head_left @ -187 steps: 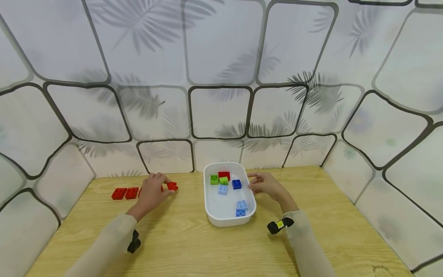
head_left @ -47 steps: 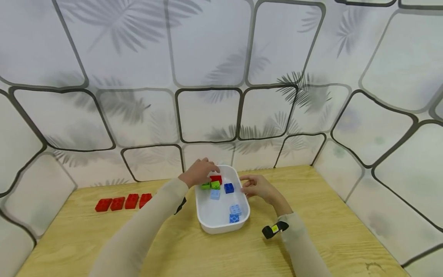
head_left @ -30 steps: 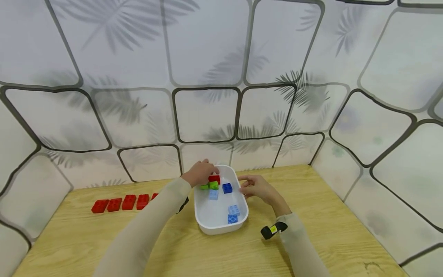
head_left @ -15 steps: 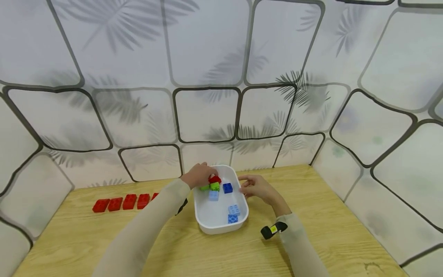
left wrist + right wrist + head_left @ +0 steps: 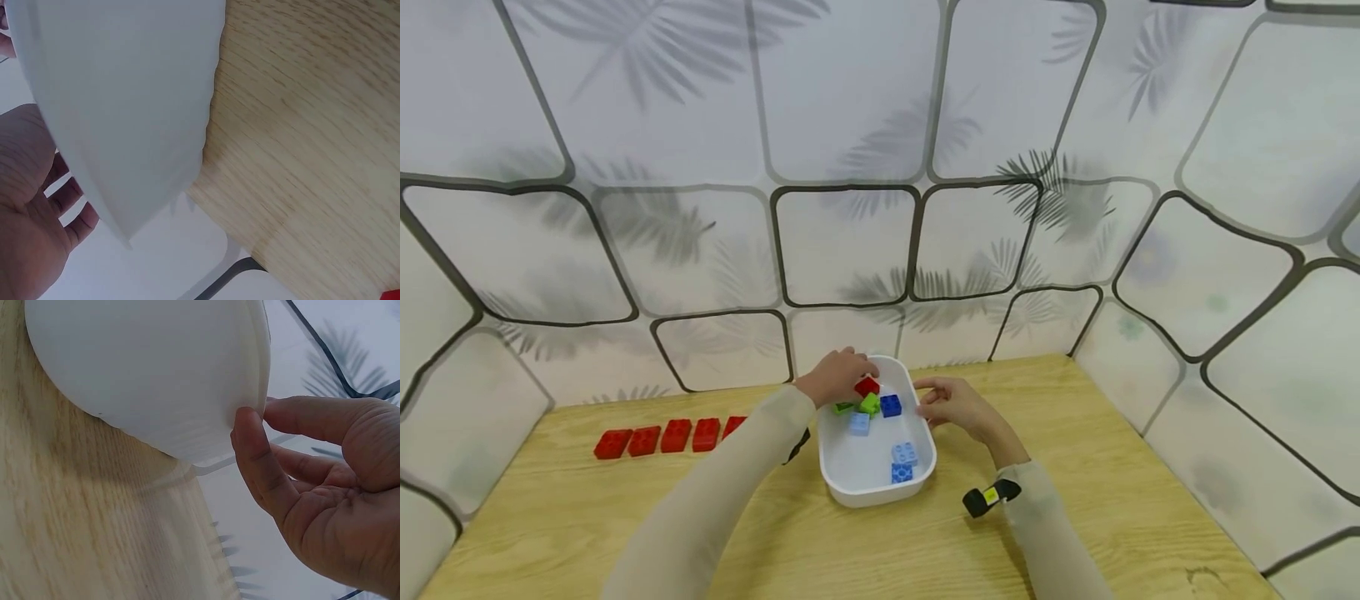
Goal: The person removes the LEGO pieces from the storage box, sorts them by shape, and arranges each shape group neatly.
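Note:
A white plastic tray [image 5: 868, 492] holds several toy building bricks. My left hand [image 5: 835, 377] reaches over its far left rim, with the fingers at a tilted red brick [image 5: 867, 386] and seemingly pinching it; the fingertips are partly hidden. Right beside this lie a tipped lime green brick [image 5: 870, 404] and a half-covered green brick [image 5: 843, 408]. A dark blue brick [image 5: 891, 406] and several light blue bricks [image 5: 860, 424] are also inside. My right hand [image 5: 325, 481] pinches the tray's right rim between thumb and finger.
Red bricks [image 5: 676, 435] stand in a row on the wooden table [image 5: 880, 550], left of the tray; my left sleeve [image 5: 722, 492] covers the row's right end. A patterned wall covering [image 5: 850, 242] rises behind the table and along both sides.
My left hand has moved right, from a red brick at the row to the tray. In the last second the tray's red brick has tilted and the lime green one has turned. My right hand stays.

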### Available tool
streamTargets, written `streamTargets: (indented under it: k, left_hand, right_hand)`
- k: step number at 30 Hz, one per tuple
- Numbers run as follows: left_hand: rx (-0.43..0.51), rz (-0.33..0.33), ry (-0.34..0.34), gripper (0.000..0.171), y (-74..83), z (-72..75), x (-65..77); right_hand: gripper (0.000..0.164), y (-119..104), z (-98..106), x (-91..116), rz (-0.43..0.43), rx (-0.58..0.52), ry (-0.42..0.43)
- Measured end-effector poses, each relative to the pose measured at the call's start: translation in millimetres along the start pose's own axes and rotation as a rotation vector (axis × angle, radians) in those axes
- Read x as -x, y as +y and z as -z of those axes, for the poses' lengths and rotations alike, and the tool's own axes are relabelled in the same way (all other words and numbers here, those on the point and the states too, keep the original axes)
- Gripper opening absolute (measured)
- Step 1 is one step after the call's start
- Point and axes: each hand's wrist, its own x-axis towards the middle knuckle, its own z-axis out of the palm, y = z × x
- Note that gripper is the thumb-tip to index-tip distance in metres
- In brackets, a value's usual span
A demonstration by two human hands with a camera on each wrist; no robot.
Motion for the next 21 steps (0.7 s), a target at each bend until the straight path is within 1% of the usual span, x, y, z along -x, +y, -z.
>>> streamTargets:
  k: [3, 8, 10, 14, 17, 21]
  left_hand:
    - [0.018, 0.017, -0.022, 0.042, 2.2, -0.4, -1.0]
    - [0.016, 0.031, -0.045, 0.046, 3.3, -2.5, -1.9]
    - [0.01, 0.025, -0.058, 0.048, 2.8, -3.1, -2.8]
    - [-0.021, -0.001, -0.075, 0.046, 1.6, -2.6, -4.5]
    - [-0.042, -0.008, -0.068, 0.041, 0.9, -1.8, -4.7]
    - [-0.052, -0.002, -0.058, 0.041, 0.8, -0.6, -3.8]
  right_hand:
    - [0.05, -0.6, -1.0, -0.3, 0.0, 0.003, -0.002]
    - [0.05, -0.2, -1.7, -0.5, 0.0, 0.003, -0.012]
    - [0.05, 0.0, -1.6, -0.3, 0.005, 0.006, -0.016]
    - [0.05, -0.2, -0.7, 0.5, 0.008, 0.002, -0.018]
    - [0.05, -0.8, -0.1, 0.8, 0.009, -0.002, -0.018]
    - [0.05, -0.6, 0.6, 0.2, 0.008, -0.001, -0.016]
